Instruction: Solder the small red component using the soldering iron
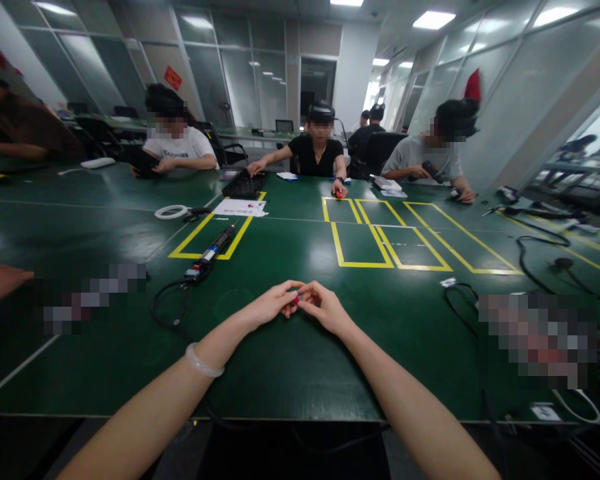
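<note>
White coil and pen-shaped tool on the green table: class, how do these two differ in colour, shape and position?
The white coil is pale and looped; the pen-shaped tool is mostly dark, with a blue patch, and straight. The coil lies outside the yellow outline, to its left, while the tool lies slantwise across its near edge. Both rest on the green table.

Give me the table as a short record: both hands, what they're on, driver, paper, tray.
Left hand: fingertips at a red piece; bracelet on the wrist
Right hand: fingertips meet the left hand's at that piece
Grip: which hand bears the piece, cannot tell
Driver: lying on the table, to the left beyond the hands, across yellow tape
Paper: beyond the driver
Tray: beyond the paper, a co-worker's hand at it
</note>
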